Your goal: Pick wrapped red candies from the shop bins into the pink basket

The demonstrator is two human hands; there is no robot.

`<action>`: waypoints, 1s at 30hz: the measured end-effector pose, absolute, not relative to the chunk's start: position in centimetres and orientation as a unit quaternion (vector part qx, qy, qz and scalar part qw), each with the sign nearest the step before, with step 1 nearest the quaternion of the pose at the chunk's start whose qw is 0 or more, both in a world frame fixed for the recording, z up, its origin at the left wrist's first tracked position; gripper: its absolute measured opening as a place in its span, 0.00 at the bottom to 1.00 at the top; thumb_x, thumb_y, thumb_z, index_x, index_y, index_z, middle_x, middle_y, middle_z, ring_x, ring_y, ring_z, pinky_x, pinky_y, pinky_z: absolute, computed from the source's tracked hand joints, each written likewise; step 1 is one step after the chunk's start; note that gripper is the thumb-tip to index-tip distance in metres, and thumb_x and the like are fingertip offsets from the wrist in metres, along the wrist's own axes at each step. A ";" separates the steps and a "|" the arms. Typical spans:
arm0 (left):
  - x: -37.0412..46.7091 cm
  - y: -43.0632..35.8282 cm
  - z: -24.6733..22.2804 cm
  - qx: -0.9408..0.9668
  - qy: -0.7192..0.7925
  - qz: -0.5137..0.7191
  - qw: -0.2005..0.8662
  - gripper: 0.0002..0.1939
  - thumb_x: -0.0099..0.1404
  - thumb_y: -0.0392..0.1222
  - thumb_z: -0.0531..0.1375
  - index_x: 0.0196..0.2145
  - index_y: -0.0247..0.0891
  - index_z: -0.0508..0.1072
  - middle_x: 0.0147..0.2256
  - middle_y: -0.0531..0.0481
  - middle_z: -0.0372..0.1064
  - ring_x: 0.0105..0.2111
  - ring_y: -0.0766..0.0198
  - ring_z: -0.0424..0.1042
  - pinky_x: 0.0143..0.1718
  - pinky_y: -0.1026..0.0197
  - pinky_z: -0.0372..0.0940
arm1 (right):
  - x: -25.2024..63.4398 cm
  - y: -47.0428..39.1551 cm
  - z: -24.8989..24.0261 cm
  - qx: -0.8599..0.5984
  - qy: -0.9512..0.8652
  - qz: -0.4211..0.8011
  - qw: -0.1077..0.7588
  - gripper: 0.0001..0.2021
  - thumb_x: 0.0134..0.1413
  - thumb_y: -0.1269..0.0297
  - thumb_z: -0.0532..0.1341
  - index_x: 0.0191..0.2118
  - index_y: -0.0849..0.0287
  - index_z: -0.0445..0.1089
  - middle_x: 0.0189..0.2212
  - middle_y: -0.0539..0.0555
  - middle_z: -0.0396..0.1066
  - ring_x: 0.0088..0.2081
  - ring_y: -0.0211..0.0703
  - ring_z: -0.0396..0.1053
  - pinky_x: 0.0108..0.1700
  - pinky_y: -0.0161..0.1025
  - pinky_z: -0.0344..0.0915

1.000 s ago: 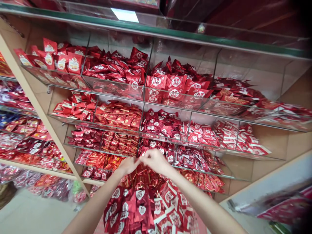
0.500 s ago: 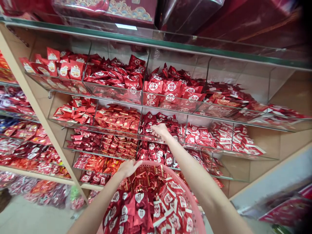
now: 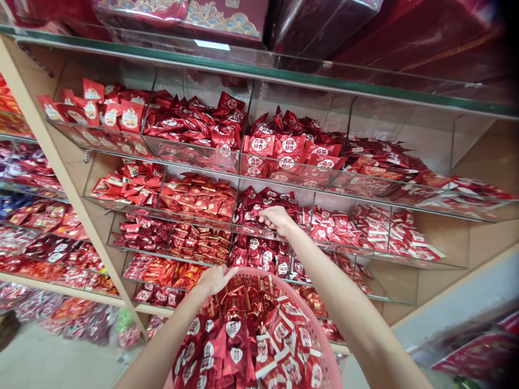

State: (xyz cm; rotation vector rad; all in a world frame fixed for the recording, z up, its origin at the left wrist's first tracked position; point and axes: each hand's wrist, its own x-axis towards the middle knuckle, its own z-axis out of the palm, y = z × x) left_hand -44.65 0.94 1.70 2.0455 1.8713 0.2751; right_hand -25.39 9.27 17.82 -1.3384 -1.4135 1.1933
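A pink plastic basket (image 3: pixel 324 346) full of red and white candy packets stands low in the middle of the view. My left hand (image 3: pixel 214 280) grips its far rim, thumb stretched along the edge. Over the front of a middle shelf compartment, my right hand (image 3: pixel 275 219) is closed at the dark red packets (image 3: pixel 249 202); whether a packet is between its fingers is too small to make out. More dark red packets (image 3: pixel 259 253) lie on the shelf just beneath that hand.
Glass-fronted shelves (image 3: pixel 194 151) of red packets span the view, with a wooden upright (image 3: pixel 77 200) at left. Large dark red boxes (image 3: pixel 316 27) rest on the glass top shelf. Bagged packets (image 3: pixel 81 319) lie on the floor at lower left.
My right hand has shifted slightly right relative to the packets, with its fingers more curled. My left hand keeps its hold on the basket. The whole view has moved a little.
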 end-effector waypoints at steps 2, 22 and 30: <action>-44.7 1.0 1.7 0.723 0.661 0.095 0.176 0.40 0.55 0.70 0.32 0.34 0.38 0.71 0.36 0.39 0.73 0.37 0.51 0.72 0.36 0.55 0.62 | -24.3 8.3 18.3 -0.523 -0.571 0.475 0.417 0.09 0.45 0.71 0.59 0.18 0.64 0.63 0.13 0.49 0.65 0.11 0.24 0.50 0.12 0.25 0.41; -44.4 1.0 1.9 0.726 0.663 0.072 0.170 0.42 0.53 0.71 0.31 0.34 0.37 0.71 0.36 0.38 0.73 0.39 0.50 0.71 0.38 0.54 0.62 | -23.2 -8.8 6.7 -0.334 -0.680 0.653 -0.021 0.04 0.44 0.69 0.58 0.27 0.61 0.69 0.16 0.44 0.65 0.15 0.27 0.57 0.18 0.25 0.53; -44.5 1.1 1.5 0.730 0.659 0.065 0.168 0.43 0.53 0.71 0.30 0.35 0.38 0.71 0.37 0.38 0.73 0.39 0.51 0.71 0.39 0.55 0.62 | -25.2 -10.8 3.3 -0.363 -0.662 0.654 -0.054 0.03 0.40 0.71 0.57 0.23 0.61 0.67 0.14 0.43 0.64 0.15 0.27 0.58 0.18 0.24 0.54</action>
